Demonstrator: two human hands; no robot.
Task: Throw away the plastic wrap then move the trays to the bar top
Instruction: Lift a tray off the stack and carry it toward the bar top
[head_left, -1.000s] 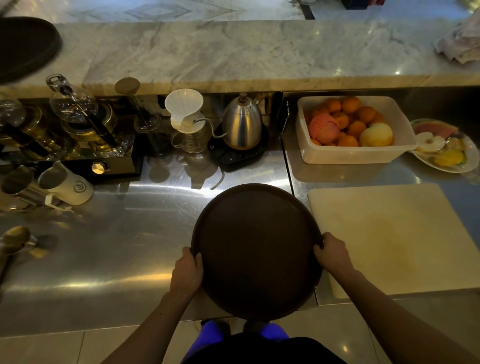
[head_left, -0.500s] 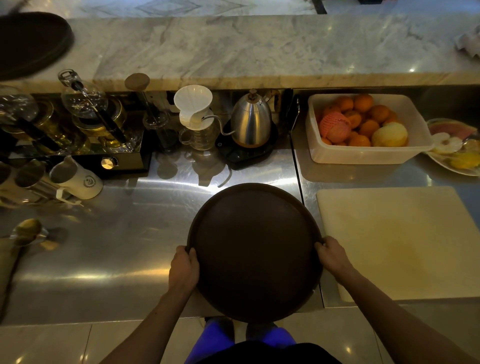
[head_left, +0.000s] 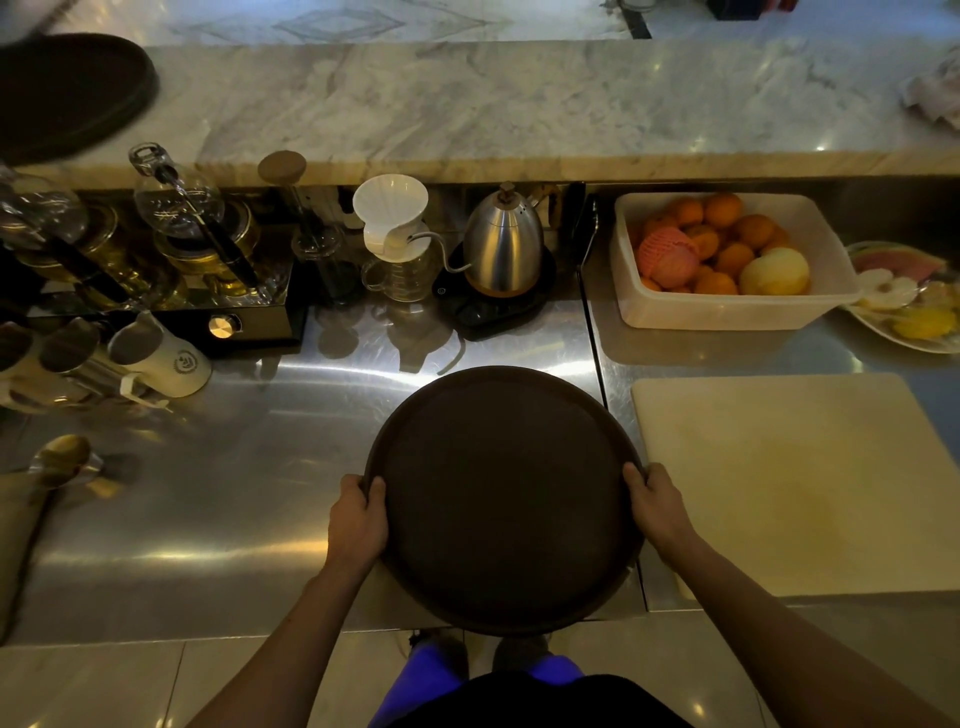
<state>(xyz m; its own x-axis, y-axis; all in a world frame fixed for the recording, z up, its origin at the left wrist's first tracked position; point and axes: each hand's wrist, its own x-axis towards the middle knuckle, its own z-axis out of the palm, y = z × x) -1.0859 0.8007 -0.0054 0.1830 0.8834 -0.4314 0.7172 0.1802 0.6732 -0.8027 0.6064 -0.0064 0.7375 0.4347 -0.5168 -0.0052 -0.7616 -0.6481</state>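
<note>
A round dark brown tray (head_left: 504, 499) is held over the front edge of the steel counter (head_left: 208, 493). My left hand (head_left: 357, 519) grips its left rim and my right hand (head_left: 655, 506) grips its right rim, thumbs over the edge. Another dark round tray (head_left: 67, 93) lies on the marble bar top (head_left: 519, 98) at the far left, partly cut off by the frame. No plastic wrap shows.
Behind the tray stand a steel gooseneck kettle (head_left: 504, 241), a white dripper on a glass server (head_left: 392, 234), siphon brewers (head_left: 176, 208) and pitchers (head_left: 156, 353). A tub of oranges (head_left: 727, 260), a fruit plate (head_left: 909, 296) and a pale cutting board (head_left: 795, 483) lie to the right.
The tray has stayed in both hands with the same grip; the view has shifted slightly, and the tray sits a little to the right and higher in it.
</note>
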